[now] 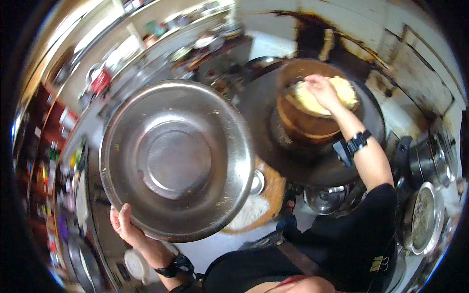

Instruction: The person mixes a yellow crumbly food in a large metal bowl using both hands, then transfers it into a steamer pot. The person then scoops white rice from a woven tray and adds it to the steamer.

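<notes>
My left hand (126, 227) grips the lower left rim of a wide stainless steel basin (179, 157), tilted so that its inside faces me; a few small crumbs cling to its wall. My right hand (320, 89) is over a wooden steamer barrel (307, 124), at the pale yellow food (344, 91) inside it. Its fingers look loosely bent, and whether they hold any food is not clear. The barrel stands in a large dark wok (263, 124).
Below the basin is a round wooden board (276, 194) with white powder. A metal pot (432, 161) and a basin with dark contents (425, 219) stand at the right. Behind the steel basin runs a cluttered counter (135, 80). A white bucket (137, 263) is at the lower left.
</notes>
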The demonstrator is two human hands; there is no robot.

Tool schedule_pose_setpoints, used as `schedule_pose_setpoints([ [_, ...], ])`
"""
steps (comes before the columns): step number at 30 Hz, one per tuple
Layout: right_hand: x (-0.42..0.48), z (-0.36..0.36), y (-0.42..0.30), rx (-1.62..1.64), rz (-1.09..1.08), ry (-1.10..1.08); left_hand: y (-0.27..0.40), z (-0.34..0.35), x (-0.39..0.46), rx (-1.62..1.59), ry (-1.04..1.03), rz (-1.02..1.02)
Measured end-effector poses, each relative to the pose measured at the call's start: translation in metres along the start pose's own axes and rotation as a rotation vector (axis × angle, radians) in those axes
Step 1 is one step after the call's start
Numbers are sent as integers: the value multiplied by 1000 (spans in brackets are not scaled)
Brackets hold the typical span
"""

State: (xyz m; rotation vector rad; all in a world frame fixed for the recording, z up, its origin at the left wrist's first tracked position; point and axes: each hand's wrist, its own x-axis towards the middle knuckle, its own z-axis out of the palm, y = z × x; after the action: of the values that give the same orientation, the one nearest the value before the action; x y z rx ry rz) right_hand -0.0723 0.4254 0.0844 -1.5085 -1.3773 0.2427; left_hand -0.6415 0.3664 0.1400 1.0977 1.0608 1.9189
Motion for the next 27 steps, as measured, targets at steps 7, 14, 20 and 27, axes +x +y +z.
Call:
schedule_pose_setpoints([
  [7,-155,235,-191,841,533,-1313,84,-197,-94,-62,391,-184],
  [14,-232,412,-376,412,389,-1670,120,-315,-175,-239,996,66],
  [20,-326,483,-438,357,388,-1875,126,-394,-247,-342,1338,133],
  [27,-372,610,-471,434,497,-1885,124,-506,-232,-710,1100,152],
])
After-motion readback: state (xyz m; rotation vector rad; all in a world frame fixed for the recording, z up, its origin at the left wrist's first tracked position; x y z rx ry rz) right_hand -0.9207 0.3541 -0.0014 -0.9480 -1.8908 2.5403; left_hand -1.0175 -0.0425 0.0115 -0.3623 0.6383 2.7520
